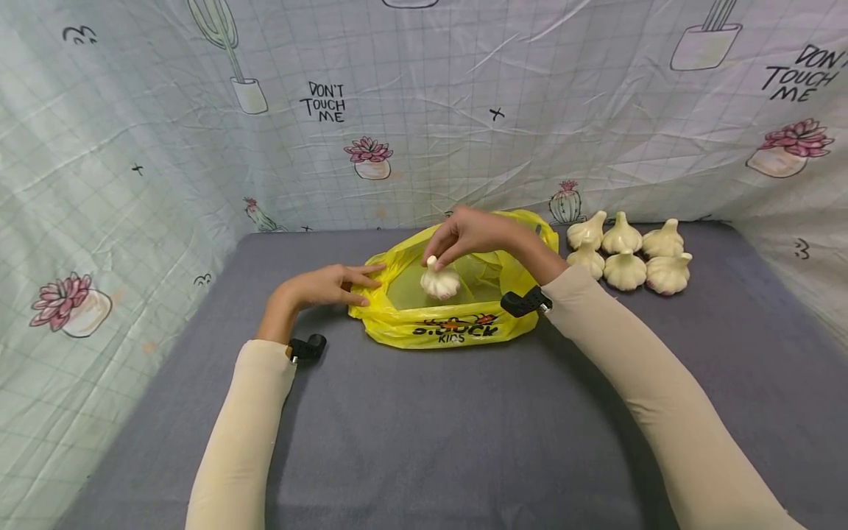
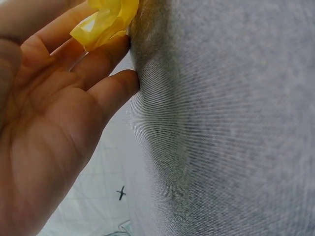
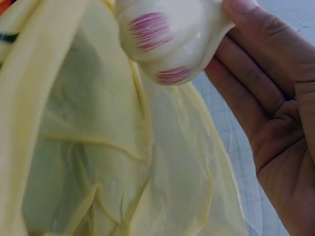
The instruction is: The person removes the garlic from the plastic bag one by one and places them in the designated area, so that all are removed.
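Over the mouth of a yellow plastic bag [image 1: 391,324], my right hand [image 1: 473,234] pinches a white garlic bulb [image 1: 440,282] by its neck, thumb against fingers. Pink streaks mark the underside of that garlic bulb [image 3: 162,44] in the right wrist view, where the bag's inner folds [image 3: 98,142] spread below it. At the bag's left end, my left hand [image 1: 318,285] touches the rim with fingers extended. In the left wrist view its fingertips reach the grey surface, and a crumpled yellow bag edge [image 2: 106,22] lies across the fingers.
Several more garlic bulbs [image 1: 624,271] stand in two rows at the back right, close to the bag's right end. Behind the grey tabletop [image 1: 424,427] hangs a pale printed cloth [image 1: 437,147], which also runs along both sides.
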The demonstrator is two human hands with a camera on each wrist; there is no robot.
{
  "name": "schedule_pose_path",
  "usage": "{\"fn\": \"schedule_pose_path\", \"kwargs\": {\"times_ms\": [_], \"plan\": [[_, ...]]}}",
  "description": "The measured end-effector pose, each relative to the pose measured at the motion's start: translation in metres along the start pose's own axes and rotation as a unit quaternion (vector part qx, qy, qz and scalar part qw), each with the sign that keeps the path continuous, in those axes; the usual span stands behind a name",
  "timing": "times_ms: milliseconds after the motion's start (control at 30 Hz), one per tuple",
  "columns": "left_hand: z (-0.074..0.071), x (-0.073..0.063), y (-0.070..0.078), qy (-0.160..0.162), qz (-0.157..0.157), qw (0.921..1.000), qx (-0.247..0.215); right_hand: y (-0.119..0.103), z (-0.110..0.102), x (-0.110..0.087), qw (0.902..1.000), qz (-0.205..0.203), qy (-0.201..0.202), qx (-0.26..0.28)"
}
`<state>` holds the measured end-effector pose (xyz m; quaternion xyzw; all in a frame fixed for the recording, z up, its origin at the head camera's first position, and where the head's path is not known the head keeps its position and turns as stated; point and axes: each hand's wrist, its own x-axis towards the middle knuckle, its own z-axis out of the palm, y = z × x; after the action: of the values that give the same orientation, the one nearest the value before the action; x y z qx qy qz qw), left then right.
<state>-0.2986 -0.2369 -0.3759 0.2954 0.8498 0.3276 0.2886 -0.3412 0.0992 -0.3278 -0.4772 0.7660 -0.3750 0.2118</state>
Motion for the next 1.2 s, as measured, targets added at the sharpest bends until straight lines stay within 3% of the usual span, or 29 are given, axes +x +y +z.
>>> {"fn": "schedule_pose_path", "kwargs": {"times_ms": [200,400,633,1200], "plan": [[0.0,0.0,0.0,-0.002,-0.004,1.0,-0.001,0.0,-0.003,-0.017,0.9989,-0.002,0.037,-0.029],[-0.002,0.0,0.001,-0.001,-0.008,1.0,-0.002,0.002,-0.007,-0.026,0.9973,-0.036,0.043,-0.047],[0.0,0.0,0.001,-0.004,-0.01,0.9998,-0.018,0.005,-0.008,-0.033,0.995,-0.049,0.053,-0.069],[-0.001,0.0,0.001,0.004,-0.014,0.9999,-0.007,-0.001,-0.012,-0.057,0.9943,-0.036,0.067,-0.075]]}}
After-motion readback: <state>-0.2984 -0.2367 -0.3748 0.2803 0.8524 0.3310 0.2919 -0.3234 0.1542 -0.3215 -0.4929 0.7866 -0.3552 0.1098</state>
